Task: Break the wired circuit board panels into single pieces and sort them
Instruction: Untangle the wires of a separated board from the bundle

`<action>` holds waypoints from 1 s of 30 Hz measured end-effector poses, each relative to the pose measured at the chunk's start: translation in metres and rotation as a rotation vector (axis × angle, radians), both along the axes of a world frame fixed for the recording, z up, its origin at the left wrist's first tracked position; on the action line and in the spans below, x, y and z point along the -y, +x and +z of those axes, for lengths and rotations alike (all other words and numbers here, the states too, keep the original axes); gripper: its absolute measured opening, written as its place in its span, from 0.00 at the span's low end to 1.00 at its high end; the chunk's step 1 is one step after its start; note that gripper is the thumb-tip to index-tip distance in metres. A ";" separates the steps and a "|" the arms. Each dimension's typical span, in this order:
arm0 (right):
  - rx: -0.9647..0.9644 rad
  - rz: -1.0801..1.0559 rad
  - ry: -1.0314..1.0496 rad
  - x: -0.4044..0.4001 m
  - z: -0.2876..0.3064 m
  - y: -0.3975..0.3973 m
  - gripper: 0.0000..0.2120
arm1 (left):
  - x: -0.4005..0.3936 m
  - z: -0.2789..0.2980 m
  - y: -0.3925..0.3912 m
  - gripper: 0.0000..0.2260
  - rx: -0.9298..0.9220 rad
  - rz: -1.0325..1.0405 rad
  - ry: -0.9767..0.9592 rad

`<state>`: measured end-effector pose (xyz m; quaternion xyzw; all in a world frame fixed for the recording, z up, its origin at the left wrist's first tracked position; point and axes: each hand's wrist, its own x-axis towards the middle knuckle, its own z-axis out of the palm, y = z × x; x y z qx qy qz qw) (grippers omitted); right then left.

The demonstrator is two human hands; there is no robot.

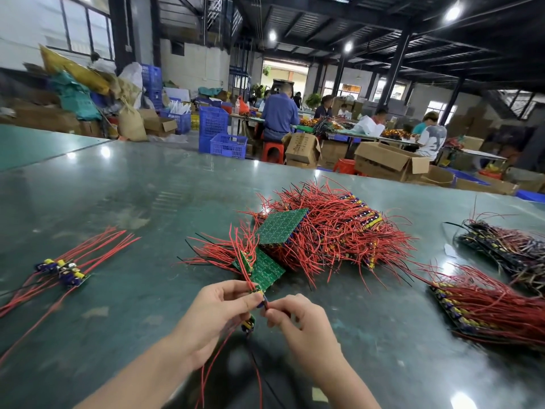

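We see both hands close together above the near part of the green tabletop (124,184). Our left hand (218,311) pinches the near corner of a green circuit board panel (264,268) between thumb and fingers, and our right hand (298,320) pinches a small piece (263,302) with a blue part at the same corner, so the two hands almost touch each other. Red wires (212,364) hang down from the place of the grip, and one small board piece (248,323) with yellow and blue parts hangs just below the hands.

The panel in the hands rises away from us and leans on the big heap of wired panels (330,225), which lies in the middle of the tabletop with red wires going out to all sides. On top of this heap one green panel (281,225) lies tilted with its bare side up.

To the left, well apart from the heap, a few single pieces (63,270) lie in a short row with their red wires spread out. To the right there is a stack of panels with red wires (483,305), and behind it a darker stack (507,249) near the edge.

Beyond the tabletop we see blue crates (219,134), cardboard boxes (383,160) and several people sitting at other tables.
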<state>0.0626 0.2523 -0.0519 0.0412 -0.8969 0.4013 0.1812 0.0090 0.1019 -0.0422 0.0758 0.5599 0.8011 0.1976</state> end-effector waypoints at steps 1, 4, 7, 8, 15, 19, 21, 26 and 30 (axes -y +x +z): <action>-0.011 -0.011 0.005 0.000 0.000 0.000 0.04 | 0.000 0.000 0.002 0.16 -0.031 0.013 -0.024; -0.024 -0.053 0.003 0.001 -0.001 0.000 0.06 | -0.003 -0.003 0.007 0.11 -0.190 0.079 -0.112; -0.054 -0.071 0.043 0.003 -0.003 -0.001 0.06 | -0.007 -0.007 0.008 0.08 -0.239 0.130 -0.133; -0.064 -0.078 0.046 0.004 -0.003 -0.001 0.06 | -0.008 -0.007 0.008 0.08 -0.245 0.137 -0.138; -0.061 -0.053 -0.010 0.003 -0.003 -0.001 0.06 | -0.006 -0.006 0.006 0.06 -0.150 0.138 -0.085; -0.044 -0.036 -0.025 0.002 -0.002 0.000 0.09 | -0.004 -0.001 0.005 0.09 -0.034 0.097 0.024; -0.007 -0.042 -0.081 0.003 -0.002 -0.001 0.14 | -0.004 0.000 0.005 0.09 -0.015 0.093 0.023; 0.113 -0.031 -0.122 0.004 -0.004 -0.001 0.16 | 0.000 0.000 -0.001 0.06 0.026 0.132 0.013; 0.156 -0.054 -0.181 0.001 -0.005 -0.002 0.14 | 0.000 0.000 0.003 0.12 -0.014 0.110 0.004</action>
